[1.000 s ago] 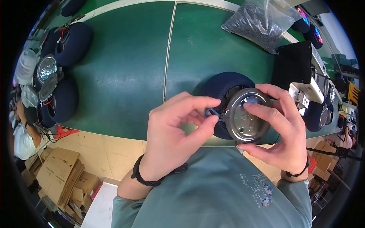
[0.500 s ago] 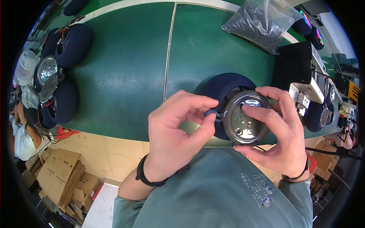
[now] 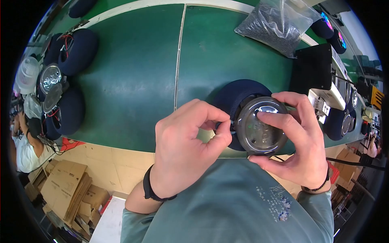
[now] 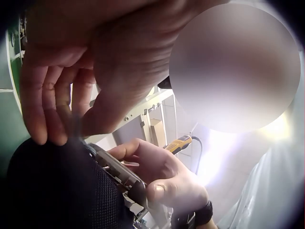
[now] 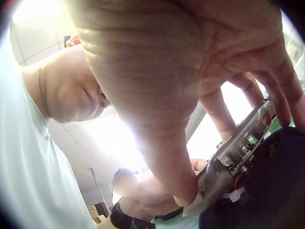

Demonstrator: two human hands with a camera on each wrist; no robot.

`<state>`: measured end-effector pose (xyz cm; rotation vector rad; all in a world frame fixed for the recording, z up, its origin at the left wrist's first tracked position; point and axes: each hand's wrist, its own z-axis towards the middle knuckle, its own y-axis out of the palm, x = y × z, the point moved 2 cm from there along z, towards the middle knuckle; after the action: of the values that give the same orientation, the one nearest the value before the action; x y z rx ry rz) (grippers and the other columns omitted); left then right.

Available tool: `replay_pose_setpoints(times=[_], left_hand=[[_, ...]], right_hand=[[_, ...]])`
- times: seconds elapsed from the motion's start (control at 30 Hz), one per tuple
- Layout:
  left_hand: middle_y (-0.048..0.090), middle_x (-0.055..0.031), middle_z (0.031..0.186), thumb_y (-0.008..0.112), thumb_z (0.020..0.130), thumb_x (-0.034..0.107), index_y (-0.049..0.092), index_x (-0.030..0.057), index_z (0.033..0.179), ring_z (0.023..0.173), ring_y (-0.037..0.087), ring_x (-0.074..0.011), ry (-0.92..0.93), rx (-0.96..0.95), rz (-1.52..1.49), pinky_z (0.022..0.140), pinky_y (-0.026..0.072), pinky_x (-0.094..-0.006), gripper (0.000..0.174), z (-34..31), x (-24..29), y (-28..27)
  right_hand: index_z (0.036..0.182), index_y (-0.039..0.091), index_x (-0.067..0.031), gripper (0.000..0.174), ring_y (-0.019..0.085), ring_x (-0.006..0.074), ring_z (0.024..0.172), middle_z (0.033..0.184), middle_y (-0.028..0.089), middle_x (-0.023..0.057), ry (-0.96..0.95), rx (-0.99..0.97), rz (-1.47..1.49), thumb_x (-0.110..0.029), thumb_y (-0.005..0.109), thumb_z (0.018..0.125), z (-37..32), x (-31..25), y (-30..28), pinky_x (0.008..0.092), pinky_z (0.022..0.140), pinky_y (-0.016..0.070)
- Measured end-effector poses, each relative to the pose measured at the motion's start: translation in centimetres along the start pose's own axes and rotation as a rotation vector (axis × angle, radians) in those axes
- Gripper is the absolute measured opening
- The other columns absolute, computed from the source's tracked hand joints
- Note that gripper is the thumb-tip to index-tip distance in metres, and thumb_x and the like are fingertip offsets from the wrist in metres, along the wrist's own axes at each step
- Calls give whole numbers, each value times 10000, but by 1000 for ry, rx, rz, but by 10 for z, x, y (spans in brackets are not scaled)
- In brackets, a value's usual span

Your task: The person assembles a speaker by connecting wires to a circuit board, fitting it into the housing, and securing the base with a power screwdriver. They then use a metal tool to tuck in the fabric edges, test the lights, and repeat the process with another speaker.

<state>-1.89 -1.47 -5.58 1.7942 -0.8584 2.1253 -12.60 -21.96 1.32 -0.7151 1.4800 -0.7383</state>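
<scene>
A round, glossy, see-through grey cover (image 3: pixel 262 131) is tilted over the opening of a dark blue fabric-covered round housing (image 3: pixel 239 90). The right hand (image 3: pixel 298 139) grips its rim between thumb and fingers, with the index fingertip on its face. At the cover's left edge, the left hand (image 3: pixel 190 141) pinches a small dark cord or loop, mostly hidden by the fingertips. In the right wrist view, circuit parts (image 5: pixel 245 148) and a red wire show under the cover. The left wrist view shows the left hand (image 4: pixel 90 81) just above the dark mesh fabric (image 4: pixel 62 186).
A bag of dark granules (image 3: pixel 269 30) lies at the back right, near a black and white box-shaped device (image 3: pixel 314 69). More blue housings (image 3: pixel 79 50) with red wires and a clear cover (image 3: pixel 50 77) stand at the far left. Flattened cardboard (image 3: pixel 63 190) is stacked on the floor.
The left fingers have closed in further around the cord, which now shows less. The cover has shifted slightly left and down with the right hand.
</scene>
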Motion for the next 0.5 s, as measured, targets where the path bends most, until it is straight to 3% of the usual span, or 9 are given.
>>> replay_pose_setpoints(times=[0.17, 0.23, 0.5], left_hand=[[754, -88, 951, 842, 854, -48, 799, 18, 1064, 800, 793, -192, 16, -3, -25, 695, 619, -307, 224, -2, -3, -1], [761, -95, 1027, 854, 873, -83, 834, -11, 1135, 872, 741, -146, -38, -96, -77, 803, 639, -282, 273, -2, -1, -6], [749, -69, 944, 922, 802, -24, 859, 47, 1074, 795, 719, -166, 105, -164, 114, 698, 568, -287, 289, 5, 2, -15]], right_hand=[[1265, 770, -64, 748, 697, 350, 1176, 1419, 579, 206, -7, -8, -34, -172, 1056, 583, 2, 0, 1, 448, 923, 609], [1263, 771, -65, 746, 695, 352, 1176, 1416, 582, 206, -10, -12, -32, -177, 1056, 582, 3, 2, 1, 449, 923, 609], [1246, 774, -52, 734, 699, 354, 1191, 1417, 586, 212, -22, -11, -6, -198, 1059, 586, 4, 5, 0, 457, 931, 618]])
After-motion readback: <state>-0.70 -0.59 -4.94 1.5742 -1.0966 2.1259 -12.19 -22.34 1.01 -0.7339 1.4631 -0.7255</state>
